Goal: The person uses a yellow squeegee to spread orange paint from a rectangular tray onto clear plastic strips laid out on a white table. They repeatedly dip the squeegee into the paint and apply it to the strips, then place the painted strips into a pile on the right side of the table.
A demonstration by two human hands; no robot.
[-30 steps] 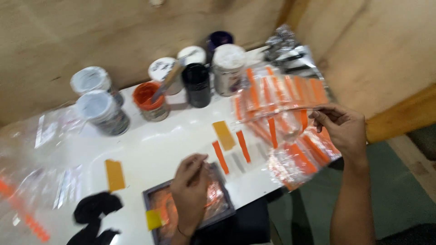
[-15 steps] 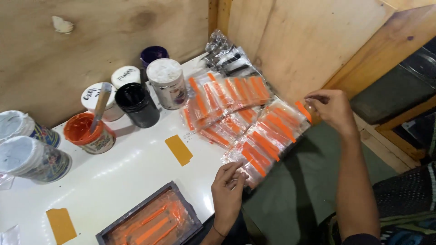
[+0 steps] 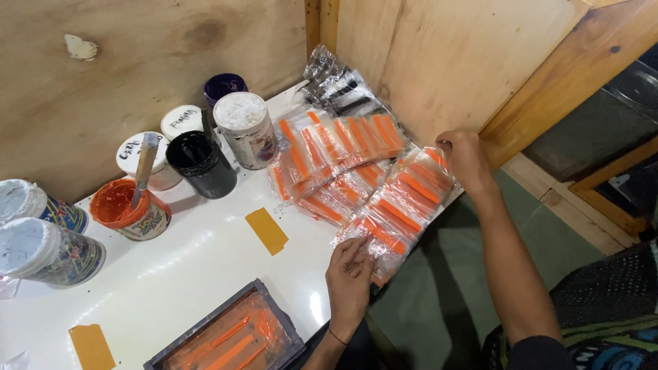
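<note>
Both hands barely shifted from half a second earlier: same grip on the same fan of packets, view just tilted a little

White table carried everything, plywood wall behind it. Fan of clear packets with orange strips was the biggest loose item, lying at the table's right edge, partly hanging past it. Second, wider spread of the same orange packets lay just behind it, overlapping; a bunch of clear packets with dark contents sat at the back by the wall

Grey tray with orange strips sat at the near edge, left of the left hand

Pots were grouped at back left: open orange paint pot with a stick standing in it, black pot, white-capped jar, two white-lidded tubs behind, a dark purple pot at the wall, two more capped jars far left

Two orange-yellow tape patches were stuck flat on the table, one mid-table, one near the bottom left

Left hand was at the near end of the fan, fingers together, pressed onto the packet edge, thumb side hidden. Right hand was at the far end, fingers curled, pinching the top corner of the fan
</note>
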